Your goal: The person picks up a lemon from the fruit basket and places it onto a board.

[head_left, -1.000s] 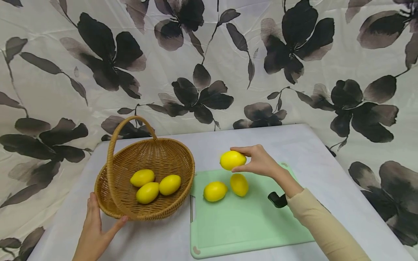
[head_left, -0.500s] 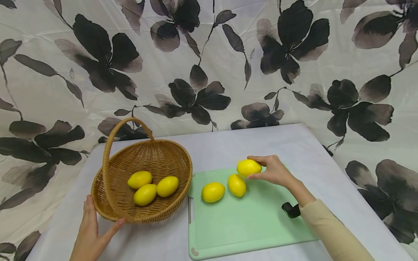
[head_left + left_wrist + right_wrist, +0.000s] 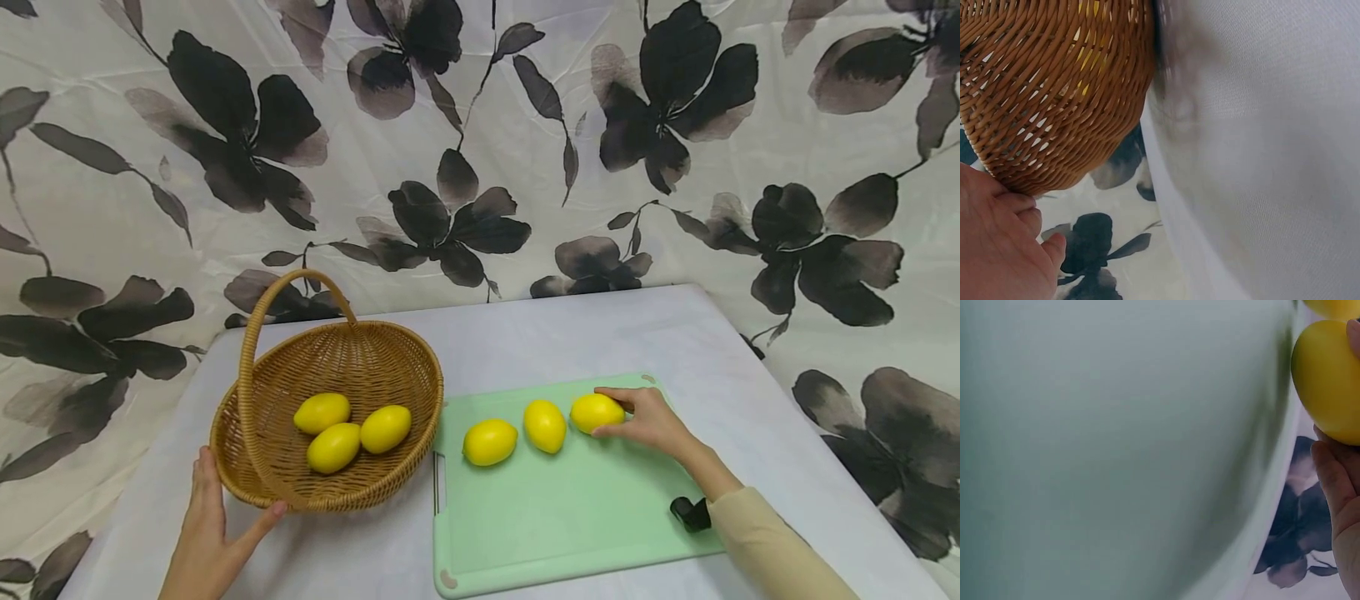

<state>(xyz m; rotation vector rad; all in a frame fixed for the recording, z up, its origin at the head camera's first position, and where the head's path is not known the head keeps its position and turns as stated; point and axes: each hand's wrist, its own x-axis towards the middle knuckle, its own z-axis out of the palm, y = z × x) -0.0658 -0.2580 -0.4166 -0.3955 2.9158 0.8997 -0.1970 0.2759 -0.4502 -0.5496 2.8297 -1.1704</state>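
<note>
Seeming light, firm, the centre-right lemon [image 3: 589,414] is being aptly side-pinched by right hand [image 3: 654,423], wicker basket [image 3: 401,375] touched by spread left hand [image 3: 207,533].

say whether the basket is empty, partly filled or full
Partly filled: three lemons lie in the wicker basket, with room left around them in the head view.

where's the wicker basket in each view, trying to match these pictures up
Head: basket left of centre, left hand touching its near-left side.
Left wrist: upper left, cut off by the frame.
Right wrist: not in it.
Shared landmark: dark-flowered cloth, visible in all three.
</note>
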